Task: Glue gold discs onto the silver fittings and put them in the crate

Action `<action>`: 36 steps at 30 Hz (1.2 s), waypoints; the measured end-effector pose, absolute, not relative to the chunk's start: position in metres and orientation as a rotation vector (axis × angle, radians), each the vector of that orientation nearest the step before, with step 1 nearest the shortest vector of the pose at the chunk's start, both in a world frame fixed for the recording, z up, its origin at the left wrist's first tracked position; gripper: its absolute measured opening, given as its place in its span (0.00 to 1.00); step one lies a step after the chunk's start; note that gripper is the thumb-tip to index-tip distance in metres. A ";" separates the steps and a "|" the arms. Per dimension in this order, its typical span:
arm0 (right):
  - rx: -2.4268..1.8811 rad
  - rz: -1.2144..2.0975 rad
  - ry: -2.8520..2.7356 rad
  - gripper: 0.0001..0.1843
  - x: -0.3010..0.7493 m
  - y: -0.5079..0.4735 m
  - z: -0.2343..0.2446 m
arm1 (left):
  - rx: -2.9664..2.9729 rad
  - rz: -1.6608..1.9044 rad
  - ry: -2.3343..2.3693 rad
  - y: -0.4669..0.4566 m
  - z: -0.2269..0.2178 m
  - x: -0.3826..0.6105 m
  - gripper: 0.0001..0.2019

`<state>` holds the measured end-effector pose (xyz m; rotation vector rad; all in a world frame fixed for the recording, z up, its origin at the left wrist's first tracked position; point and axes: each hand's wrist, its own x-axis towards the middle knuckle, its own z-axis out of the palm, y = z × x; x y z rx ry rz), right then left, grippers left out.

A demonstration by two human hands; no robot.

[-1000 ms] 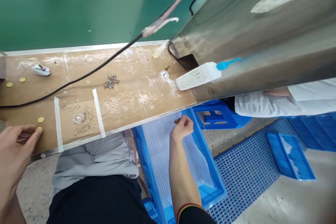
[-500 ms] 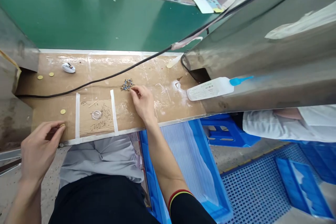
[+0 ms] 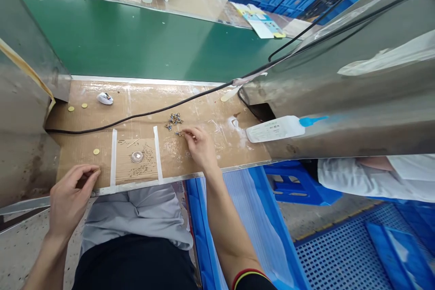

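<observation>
My left hand (image 3: pixel 72 199) is at the front left edge of the cardboard-covered bench, thumb and forefinger pinched on a small yellow disc, mostly hidden by the fingertips. Another yellow disc (image 3: pixel 96 151) lies just beyond it. With thumb and forefinger together, my right hand (image 3: pixel 201 148) has a small blue-and-brass metal piece (image 3: pixel 178 133) at its fingertips, low over the bench. A pile of similar small metal pieces (image 3: pixel 174 118) lies a little farther back. Between my hands, a small clear round dish (image 3: pixel 137 157) sits on a cardboard patch (image 3: pixel 124 172) with dark specks, bordered by white tape strips.
A black cable (image 3: pixel 146 117) crosses the bench. At right, a white bottle with a blue nozzle (image 3: pixel 277 129) leans against a metal wall (image 3: pixel 340 113). A small white object (image 3: pixel 105 98) and two yellow discs lie at back left. A green surface (image 3: pixel 142 45) runs behind.
My right hand has drawn back from the pile toward the front right, with one piece now apart from the pile. The left hand keeps its pinch. The camera view has shifted.
</observation>
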<state>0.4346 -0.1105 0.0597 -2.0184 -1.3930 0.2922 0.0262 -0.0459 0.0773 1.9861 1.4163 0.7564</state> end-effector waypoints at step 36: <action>-2.260 0.356 -1.633 0.07 0.426 -0.097 0.064 | 1.506 0.772 1.332 -0.060 0.073 0.038 0.21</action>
